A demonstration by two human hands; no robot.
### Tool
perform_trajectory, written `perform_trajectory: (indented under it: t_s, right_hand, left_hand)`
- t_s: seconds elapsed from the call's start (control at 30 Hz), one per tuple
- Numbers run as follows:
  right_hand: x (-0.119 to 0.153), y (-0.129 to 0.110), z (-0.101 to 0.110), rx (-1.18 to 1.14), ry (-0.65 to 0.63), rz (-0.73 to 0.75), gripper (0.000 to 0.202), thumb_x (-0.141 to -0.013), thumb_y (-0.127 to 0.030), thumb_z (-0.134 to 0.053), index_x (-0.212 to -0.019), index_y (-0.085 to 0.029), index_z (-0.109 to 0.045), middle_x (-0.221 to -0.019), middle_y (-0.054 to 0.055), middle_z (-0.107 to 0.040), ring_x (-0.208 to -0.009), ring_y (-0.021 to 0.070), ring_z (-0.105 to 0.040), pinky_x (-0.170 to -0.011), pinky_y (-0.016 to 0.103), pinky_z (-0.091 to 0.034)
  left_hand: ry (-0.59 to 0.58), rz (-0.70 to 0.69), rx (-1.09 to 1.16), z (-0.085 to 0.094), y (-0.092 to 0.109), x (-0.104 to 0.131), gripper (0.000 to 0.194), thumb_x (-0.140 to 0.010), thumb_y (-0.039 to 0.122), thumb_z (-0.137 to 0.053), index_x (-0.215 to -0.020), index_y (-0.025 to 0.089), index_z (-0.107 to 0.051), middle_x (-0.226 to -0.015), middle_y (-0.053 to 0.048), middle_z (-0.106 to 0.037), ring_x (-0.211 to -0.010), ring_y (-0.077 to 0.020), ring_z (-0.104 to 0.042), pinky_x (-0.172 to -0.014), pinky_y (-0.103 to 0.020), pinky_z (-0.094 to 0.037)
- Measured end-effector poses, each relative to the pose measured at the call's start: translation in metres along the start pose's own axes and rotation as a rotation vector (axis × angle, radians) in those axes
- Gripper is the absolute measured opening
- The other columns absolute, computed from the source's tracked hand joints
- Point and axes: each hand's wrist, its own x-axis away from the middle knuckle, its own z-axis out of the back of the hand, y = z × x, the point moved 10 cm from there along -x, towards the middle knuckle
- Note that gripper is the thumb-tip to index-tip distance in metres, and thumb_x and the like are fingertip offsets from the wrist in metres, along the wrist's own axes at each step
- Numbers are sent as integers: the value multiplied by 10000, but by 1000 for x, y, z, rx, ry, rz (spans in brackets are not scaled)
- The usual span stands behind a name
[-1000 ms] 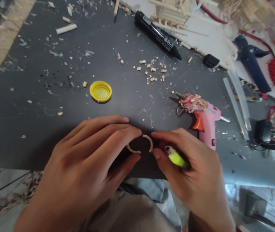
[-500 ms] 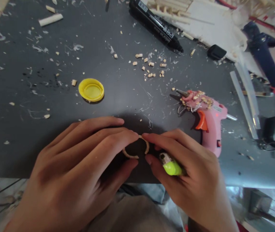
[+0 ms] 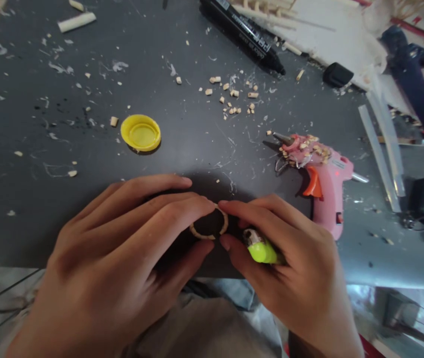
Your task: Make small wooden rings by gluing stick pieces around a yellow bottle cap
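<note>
Between my hands is a small, thin ring (image 3: 224, 220) of pale, wood-like material, with a narrow gap at its lower right. My left hand (image 3: 122, 248) pinches its left side, index fingertip at the top and thumb near the lower edge. My right hand (image 3: 290, 253) has its index fingertip on the top right of the ring and its thumb by the gap. A lighter (image 3: 262, 251) with a bright yellow-green body and metal top is tucked in my right palm, under the curled fingers.
A pink glue gun (image 3: 329, 174) lies to the right, near clear glue sticks (image 3: 379, 159). Beyond are a yellow cap (image 3: 140, 133), small wooden bits (image 3: 234, 93), a black marker (image 3: 245, 37) and its cap (image 3: 338, 74). Glue strands litter the dark table (image 3: 182, 144).
The ring's gap has become narrower as my right thumb moved slightly left and inward. Both hands keep hold of the ring. The whole view has shifted slightly.
</note>
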Motion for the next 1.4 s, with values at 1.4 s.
perform_trajectory:
  t_s: [1.4]
  right_hand:
    - [6,-16,3,163,-30,240,248,-920,-64,-652,-997,-256,-790,-940,-11,-793,-661,113,-728,-529,257,-457]
  left_hand:
    - [1,-75,-18,5,2,3,208,-1044,178,-662,-1228,245,-730,-1222,8,-843,-1274,-198,-729,-1153,-269,-507]
